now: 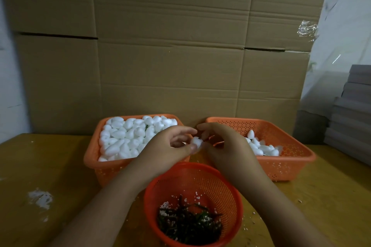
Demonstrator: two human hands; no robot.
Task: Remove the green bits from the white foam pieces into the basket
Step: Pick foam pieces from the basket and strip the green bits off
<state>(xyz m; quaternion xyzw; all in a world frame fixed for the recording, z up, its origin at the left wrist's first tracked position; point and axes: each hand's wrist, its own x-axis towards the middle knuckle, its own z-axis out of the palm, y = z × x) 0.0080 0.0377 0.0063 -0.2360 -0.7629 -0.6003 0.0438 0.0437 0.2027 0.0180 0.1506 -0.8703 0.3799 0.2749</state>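
My left hand (170,146) pinches a small white foam piece (196,141) between thumb and fingers, above the gap between two orange rectangular baskets. My right hand (222,144) meets it from the right, fingertips closed on the same piece; whether a green bit sits between them is hidden. The left basket (91,158) is heaped with white foam pieces (124,136). The right basket (291,156) holds a smaller pile of foam pieces (259,145). In front, a round red basket (152,192) holds dark green bits (188,224) and white crumbs.
A wall of brown cardboard (170,46) stands right behind the baskets. Grey stacked boards (351,118) sit at the right edge. The yellow-brown table (50,166) has a white smear (40,198) at the left and foam crumbs scattered near the round basket.
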